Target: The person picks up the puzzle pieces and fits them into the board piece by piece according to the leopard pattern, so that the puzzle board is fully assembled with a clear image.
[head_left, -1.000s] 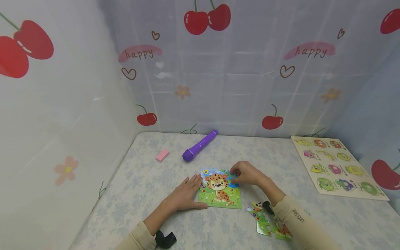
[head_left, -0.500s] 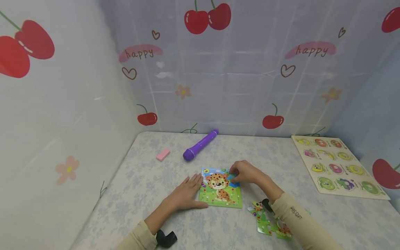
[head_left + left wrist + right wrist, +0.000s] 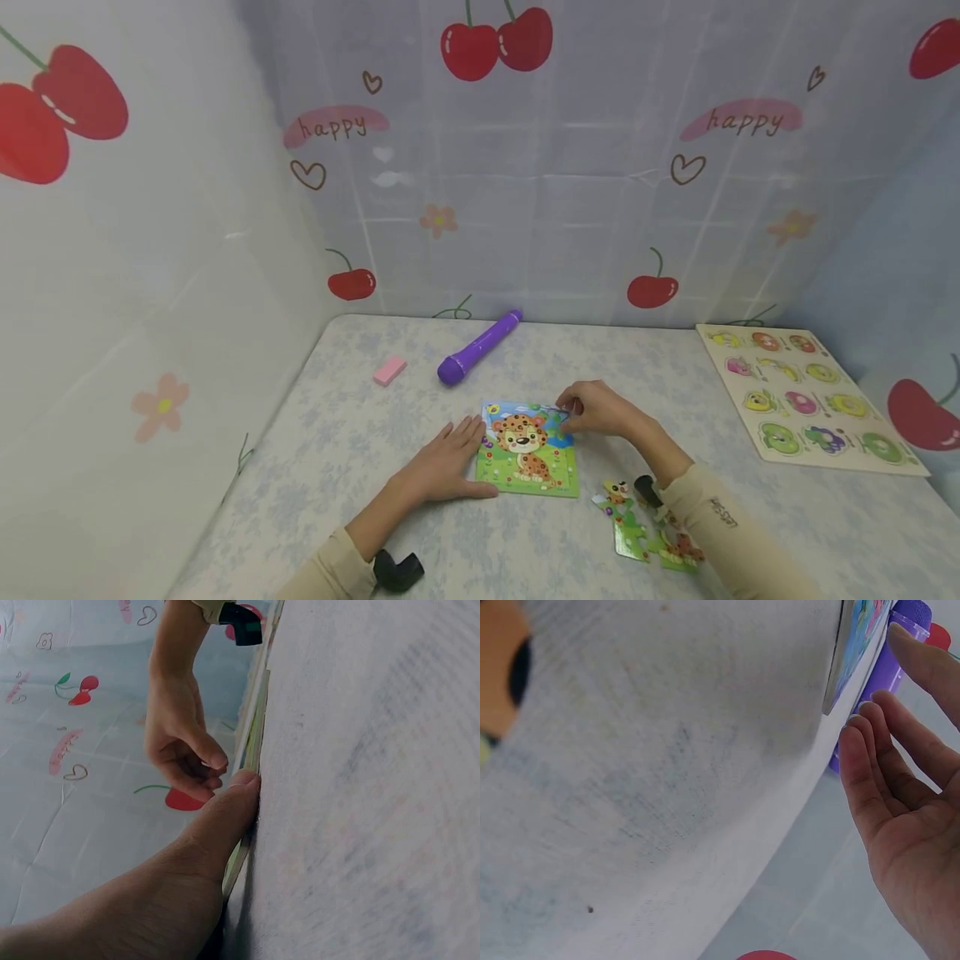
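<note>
Pink block [image 3: 390,371] on table [image 3: 337,433], left side. Left hand [image 3: 442,467]: fingers straight, thumb spread, against left edge of puzzle [image 3: 525,454], thumb at its near left corner. Mic [image 3: 482,347] slantwise beyond puzzle. Puzzle flat on table between hands, leopard up. Right hand [image 3: 603,410] at puzzle's far right corner: fingers loosely bent, thumb apart from them; can't tell if touching. Loose pieces [image 3: 632,537] by right sleeve [image 3: 727,525], partly hidden. Fruit board [image 3: 795,425] far right.

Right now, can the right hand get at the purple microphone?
Likely yes: in the head view, only bare tabletop separates the right hand from the microphone, which lies uncovered. The leopard puzzle board sits just off that path.
</note>
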The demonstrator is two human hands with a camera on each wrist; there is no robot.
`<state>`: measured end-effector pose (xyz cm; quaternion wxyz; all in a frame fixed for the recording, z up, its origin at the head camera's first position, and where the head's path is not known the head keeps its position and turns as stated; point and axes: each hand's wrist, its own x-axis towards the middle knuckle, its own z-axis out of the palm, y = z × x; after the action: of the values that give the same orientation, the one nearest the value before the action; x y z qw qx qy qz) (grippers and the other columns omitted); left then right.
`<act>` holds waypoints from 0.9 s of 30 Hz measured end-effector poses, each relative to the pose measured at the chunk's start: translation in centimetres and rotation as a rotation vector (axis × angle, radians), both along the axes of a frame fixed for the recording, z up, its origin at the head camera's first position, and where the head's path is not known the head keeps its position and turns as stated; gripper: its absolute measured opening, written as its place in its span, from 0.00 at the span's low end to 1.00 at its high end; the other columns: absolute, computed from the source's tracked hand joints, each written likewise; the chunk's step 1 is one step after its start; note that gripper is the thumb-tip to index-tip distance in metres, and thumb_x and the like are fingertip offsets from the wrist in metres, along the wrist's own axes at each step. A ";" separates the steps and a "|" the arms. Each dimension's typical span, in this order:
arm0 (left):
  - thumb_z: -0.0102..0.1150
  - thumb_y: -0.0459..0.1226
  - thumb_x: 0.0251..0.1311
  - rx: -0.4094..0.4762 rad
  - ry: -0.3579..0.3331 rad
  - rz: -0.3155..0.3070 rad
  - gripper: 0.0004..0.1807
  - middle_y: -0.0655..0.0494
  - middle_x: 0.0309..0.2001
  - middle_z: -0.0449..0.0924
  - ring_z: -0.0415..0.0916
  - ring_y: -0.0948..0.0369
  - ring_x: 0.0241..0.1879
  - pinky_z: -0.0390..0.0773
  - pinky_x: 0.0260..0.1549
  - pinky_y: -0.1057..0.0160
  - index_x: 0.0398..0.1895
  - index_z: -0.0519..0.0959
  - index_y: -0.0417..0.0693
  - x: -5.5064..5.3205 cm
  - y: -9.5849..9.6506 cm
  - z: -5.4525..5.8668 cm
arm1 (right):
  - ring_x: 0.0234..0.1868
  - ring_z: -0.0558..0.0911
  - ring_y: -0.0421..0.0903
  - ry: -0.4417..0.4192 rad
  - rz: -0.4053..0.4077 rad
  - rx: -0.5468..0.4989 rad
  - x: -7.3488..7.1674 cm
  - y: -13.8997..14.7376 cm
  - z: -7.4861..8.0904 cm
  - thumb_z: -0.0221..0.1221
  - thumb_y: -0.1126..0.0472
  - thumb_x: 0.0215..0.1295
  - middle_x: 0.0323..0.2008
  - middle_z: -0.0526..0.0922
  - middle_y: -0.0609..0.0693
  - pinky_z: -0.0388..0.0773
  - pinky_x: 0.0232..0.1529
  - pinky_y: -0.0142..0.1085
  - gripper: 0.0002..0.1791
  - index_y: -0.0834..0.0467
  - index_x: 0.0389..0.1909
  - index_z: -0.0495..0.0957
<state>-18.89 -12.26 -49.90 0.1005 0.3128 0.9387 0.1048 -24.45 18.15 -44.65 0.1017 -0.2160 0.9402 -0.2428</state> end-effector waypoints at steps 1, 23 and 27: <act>0.48 0.73 0.54 -0.002 0.000 0.000 0.60 0.49 0.79 0.39 0.39 0.53 0.79 0.47 0.76 0.48 0.78 0.44 0.43 0.0 0.0 0.0 | 0.35 0.75 0.41 -0.007 -0.006 0.002 0.1 0.0 -0.1 0.72 0.57 0.52 0.37 0.84 0.49 0.75 0.36 0.35 0.23 0.61 0.48 0.82; 0.50 0.72 0.54 0.006 -0.012 0.011 0.60 0.49 0.79 0.41 0.40 0.53 0.79 0.47 0.76 0.48 0.78 0.45 0.44 0.2 0.0 0.3 | 0.39 0.77 0.42 -0.045 0.010 -0.012 2.8 2.2 0.9 0.74 0.58 0.49 0.38 0.82 0.47 0.78 0.39 0.36 0.24 0.60 0.49 0.82; 0.50 0.73 0.53 0.005 -0.003 0.010 0.60 0.49 0.79 0.41 0.40 0.53 0.79 0.47 0.76 0.48 0.78 0.45 0.44 0.2 0.0 0.4 | 0.41 0.77 0.44 -0.066 -0.002 -0.026 3.8 2.8 1.0 0.74 0.58 0.49 0.39 0.82 0.48 0.78 0.41 0.37 0.25 0.60 0.48 0.81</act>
<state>-18.70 -12.22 -49.53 0.1006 0.3083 0.9398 0.1081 -20.63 20.95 -43.62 0.1297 -0.2081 0.9334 -0.2619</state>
